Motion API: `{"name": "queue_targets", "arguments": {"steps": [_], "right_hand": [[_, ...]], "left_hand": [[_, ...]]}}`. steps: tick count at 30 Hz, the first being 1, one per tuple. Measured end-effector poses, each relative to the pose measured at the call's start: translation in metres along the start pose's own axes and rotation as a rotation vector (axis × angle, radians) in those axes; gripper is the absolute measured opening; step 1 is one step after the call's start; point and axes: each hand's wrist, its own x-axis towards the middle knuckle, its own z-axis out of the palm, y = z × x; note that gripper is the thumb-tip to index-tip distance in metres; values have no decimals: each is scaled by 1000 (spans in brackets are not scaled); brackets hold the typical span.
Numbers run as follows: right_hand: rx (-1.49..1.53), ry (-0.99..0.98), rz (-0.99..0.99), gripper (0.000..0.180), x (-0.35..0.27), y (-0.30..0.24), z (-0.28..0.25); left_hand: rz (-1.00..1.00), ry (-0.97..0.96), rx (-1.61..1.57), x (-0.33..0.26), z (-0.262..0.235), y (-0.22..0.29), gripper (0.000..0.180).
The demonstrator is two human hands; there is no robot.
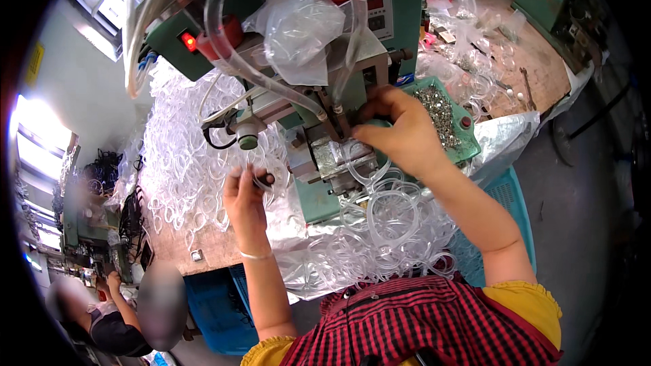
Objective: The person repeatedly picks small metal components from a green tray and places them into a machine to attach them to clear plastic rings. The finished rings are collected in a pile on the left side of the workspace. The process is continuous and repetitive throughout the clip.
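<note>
A green bench machine with a metal fixture stands in front of me. My right hand is at the fixture's right side, thumb and fingers bent together beside the machine's head. What lies between those fingertips is hidden. A clear plastic ring hangs at the fixture just below this hand. My left hand is left of the machine, its fingers closed at a small dark round part. Whether it grips that part or a clear ring beside it is too small to tell.
Piles of clear rings lie left and in front of the machine. A green tray of small metal parts stands at right. Blue baskets sit below the bench. Clear tubes loop overhead. Another person is at far left.
</note>
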Motion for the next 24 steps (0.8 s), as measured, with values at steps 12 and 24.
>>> {"name": "queue_targets", "arguments": {"steps": [12, 24], "right_hand": [[284, -30, 75, 61, -9, -16, 18], [-119, 72, -120, 38, -23, 2, -6]], "left_hand": [[687, -151, 515, -16, 134, 79, 17], [-669, -471, 144, -92, 151, 58, 24]]}}
